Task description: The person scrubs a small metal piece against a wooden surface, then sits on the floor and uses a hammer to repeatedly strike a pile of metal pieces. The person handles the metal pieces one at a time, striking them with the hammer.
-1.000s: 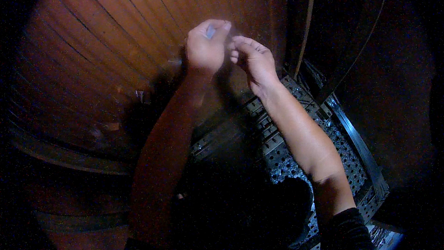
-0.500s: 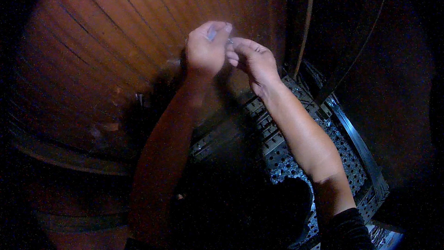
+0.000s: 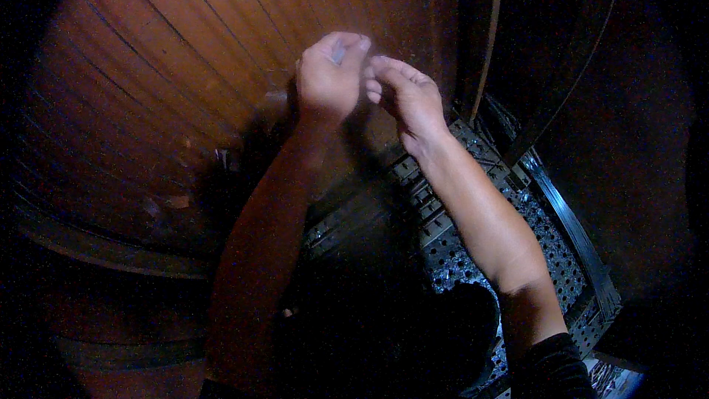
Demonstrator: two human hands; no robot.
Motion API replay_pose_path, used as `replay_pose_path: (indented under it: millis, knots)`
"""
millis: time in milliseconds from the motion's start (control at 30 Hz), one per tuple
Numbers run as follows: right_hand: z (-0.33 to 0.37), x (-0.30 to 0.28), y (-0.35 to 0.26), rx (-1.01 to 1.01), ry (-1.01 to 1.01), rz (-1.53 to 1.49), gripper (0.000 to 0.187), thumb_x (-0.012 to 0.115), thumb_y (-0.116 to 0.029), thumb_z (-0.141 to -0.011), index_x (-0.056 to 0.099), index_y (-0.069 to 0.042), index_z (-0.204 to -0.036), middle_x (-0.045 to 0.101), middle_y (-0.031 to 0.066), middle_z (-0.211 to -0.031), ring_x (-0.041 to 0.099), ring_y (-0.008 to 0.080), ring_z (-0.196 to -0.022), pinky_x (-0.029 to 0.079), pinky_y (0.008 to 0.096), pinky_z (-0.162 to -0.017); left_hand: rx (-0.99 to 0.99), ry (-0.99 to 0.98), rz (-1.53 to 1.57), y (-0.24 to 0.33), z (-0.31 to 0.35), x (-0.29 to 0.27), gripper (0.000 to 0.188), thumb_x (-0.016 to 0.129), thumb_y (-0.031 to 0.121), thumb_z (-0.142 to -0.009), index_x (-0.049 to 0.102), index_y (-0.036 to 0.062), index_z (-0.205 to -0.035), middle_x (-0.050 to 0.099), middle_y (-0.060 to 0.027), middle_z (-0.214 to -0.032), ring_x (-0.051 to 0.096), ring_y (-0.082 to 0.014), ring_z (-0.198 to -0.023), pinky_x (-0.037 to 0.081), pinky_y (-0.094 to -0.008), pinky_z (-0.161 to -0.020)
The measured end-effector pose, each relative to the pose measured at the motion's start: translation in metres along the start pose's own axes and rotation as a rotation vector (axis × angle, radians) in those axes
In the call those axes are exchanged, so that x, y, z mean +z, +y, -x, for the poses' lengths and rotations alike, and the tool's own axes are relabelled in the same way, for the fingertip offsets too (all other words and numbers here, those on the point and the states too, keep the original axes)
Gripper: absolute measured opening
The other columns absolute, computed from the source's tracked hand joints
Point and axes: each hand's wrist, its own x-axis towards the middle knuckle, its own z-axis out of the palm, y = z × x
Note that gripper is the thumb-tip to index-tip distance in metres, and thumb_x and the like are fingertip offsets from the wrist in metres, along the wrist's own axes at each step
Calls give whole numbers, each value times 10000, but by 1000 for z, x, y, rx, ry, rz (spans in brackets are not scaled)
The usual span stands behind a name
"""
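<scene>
Left hand (image 3: 330, 74) stays clenched on a small pale object (image 3: 339, 50); right hand (image 3: 402, 96) (fingers curled, grip unclear) has barely moved beside it.

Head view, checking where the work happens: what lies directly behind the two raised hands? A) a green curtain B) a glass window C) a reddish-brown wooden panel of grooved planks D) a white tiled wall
C: the left hand and right hand are held up close together in front of the wooden panel, whose reddish-brown planks show dark grooves between them.
</scene>
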Motion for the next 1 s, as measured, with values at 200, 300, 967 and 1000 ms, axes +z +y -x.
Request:
replay_pose_path:
  millis: [200, 300, 967, 1000]
  knots:
    - [0, 8, -6, -33, 8, 32, 249, 611, -123, -971, 656, 23, -1167, 715, 110, -1032, 680, 158, -877, 551, 264, -769, 8, -11, 6, 1, -5, -7, 233, 737, 196, -911, 697, 14, -1052, 672, -30, -817, 601, -105, -730, 496, -272, -663]
    - [8, -15, -3, -178, 125, 295, 280, 614, -135, -959, 652, 26, -1185, 722, 125, -1053, 691, 198, -912, 553, 308, -806, 169, 106, -302, -27, -2, -6, 289, 749, 224, -879, 698, 34, -1090, 689, -83, -841, 656, -153, -761, 518, -311, -671]
    - [-14, -15, 118, -248, -1204, 2765, 393, 500, -283, -964, 612, -182, -1327, 503, 37, -1436, 377, 261, -1400, 124, 519, -1225, 314, -951, -1509, -137, 14, -88, 203, 584, 166, -877, 775, 97, -887, 750, -112, -881, 731, -290, -819, 584, -449, -673]
    - [-19, -18, 121, -78, -1150, 2760, 360, 523, -261, -944, 660, -195, -1271, 573, 35, -1371, 439, 251, -1360, 143, 530, -1215, 289, -1126, -1561, -153, 12, -79, 200, 606, 165, -898, 789, 125, -969, 759, -70, -977, 729, -271, -919, 590, -437, -698]
